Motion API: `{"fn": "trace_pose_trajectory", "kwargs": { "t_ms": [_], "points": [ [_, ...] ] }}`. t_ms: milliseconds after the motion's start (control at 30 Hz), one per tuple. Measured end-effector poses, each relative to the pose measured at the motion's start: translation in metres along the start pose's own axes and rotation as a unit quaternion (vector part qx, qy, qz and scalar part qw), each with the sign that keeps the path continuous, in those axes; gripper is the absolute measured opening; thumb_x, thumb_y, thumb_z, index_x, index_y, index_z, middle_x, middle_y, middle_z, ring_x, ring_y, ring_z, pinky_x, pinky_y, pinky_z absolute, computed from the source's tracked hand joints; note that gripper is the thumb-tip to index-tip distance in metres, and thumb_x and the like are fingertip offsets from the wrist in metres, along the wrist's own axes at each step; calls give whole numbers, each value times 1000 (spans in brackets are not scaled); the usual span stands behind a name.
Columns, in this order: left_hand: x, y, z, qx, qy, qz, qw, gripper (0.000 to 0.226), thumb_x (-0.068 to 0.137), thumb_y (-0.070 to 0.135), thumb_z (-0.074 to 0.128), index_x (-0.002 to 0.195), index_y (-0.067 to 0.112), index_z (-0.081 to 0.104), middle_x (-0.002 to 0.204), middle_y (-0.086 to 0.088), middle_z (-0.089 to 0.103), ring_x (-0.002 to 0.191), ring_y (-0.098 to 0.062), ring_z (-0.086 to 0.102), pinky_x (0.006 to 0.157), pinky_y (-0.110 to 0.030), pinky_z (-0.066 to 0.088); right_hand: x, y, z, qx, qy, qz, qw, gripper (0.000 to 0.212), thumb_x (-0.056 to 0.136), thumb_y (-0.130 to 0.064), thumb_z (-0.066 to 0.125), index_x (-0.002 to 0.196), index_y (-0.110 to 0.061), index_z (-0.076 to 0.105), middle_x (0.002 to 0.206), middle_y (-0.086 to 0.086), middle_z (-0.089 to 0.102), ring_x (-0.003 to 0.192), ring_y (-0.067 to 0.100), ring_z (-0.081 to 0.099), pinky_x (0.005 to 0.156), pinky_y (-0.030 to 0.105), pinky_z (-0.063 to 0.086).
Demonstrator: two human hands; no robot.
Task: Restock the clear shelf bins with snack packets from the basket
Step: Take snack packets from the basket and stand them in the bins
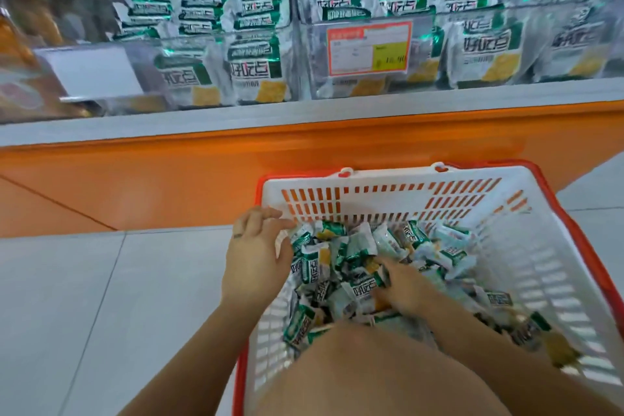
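Both hands reach into the basket [371,177]: left hand [256,246] spread against the heaped snack packets [341,257], right hand [401,289] buried, grip unclear. Shelf bins [466,10] above look mostly full, yet many packets remain, so restocking seems partway

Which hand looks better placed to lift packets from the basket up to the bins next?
Probably left. The left hand rests against the snack packets at the basket's far left side, nearer the shelf bins; the right hand has its fingers buried mid-pile.
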State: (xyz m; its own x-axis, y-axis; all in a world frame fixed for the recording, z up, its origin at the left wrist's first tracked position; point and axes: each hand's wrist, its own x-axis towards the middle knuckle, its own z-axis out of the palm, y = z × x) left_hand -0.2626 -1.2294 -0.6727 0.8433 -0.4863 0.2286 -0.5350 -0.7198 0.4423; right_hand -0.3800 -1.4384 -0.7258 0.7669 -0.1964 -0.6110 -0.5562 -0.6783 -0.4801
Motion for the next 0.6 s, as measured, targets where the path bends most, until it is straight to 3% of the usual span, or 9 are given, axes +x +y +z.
{"fn": "trace_pose_trajectory", "kwargs": {
  "t_ms": [100, 300, 400, 500, 567, 600],
  "points": [
    [0, -1, 2, 11, -2, 4, 1000, 23, 76, 12, 62, 96, 18, 72, 107, -4, 65, 114, -25, 42, 88, -40, 45, 5, -2, -1, -16, 20, 3, 1000, 69, 85, -27, 70, 144, -18, 36, 126, 9, 59, 109, 23, 58, 91, 33, 49],
    [-1, 1, -2, 27, -24, 0, 999, 22, 73, 12, 65, 92, 19, 73, 105, -5, 67, 114, -37, 49, 89, -46, 47, -7, -22, -18, -53, 17, -42, 998, 43, 88, -19, 67, 128, -18, 54, 128, 4, 56, 105, 19, 58, 84, 26, 42],
    [-2, 8, -8, 54, -63, -14, 996, 23, 76, 18, 62, 95, 25, 73, 109, -1, 66, 120, -36, 48, 99, -54, 39, -24, -42, -51, -31, 49, -67, 996, 32, 86, -20, 69, 116, -18, 61, 116, -1, 60, 93, 14, 57, 82, 25, 44],
    [4, 30, -21, 45, -82, 40, 995, 26, 85, 14, 62, 106, 28, 69, 115, 6, 61, 121, -22, 52, 112, -57, 13, -48, -70, -98, -27, 102, -102, 989, 27, 83, -19, 72, 109, -19, 64, 96, -2, 58, 80, 14, 54, 71, 25, 44],
    [17, 58, -39, -28, -94, 87, 991, 27, 91, 17, 59, 116, 28, 66, 118, 7, 60, 109, -16, 58, 112, -49, 29, -70, -90, -129, -45, 128, -130, 982, 25, 83, -20, 72, 106, -21, 64, 92, -2, 57, 79, 15, 53, 69, 29, 44],
    [24, 75, -52, -68, -106, 103, 987, 29, 94, 20, 57, 121, 26, 63, 119, 7, 60, 102, -15, 60, 102, -43, 42, -84, -99, -144, -57, 138, -146, 978, 25, 83, -21, 72, 106, -22, 64, 87, -5, 53, 75, 13, 50, 65, 27, 42]
  ]
}}
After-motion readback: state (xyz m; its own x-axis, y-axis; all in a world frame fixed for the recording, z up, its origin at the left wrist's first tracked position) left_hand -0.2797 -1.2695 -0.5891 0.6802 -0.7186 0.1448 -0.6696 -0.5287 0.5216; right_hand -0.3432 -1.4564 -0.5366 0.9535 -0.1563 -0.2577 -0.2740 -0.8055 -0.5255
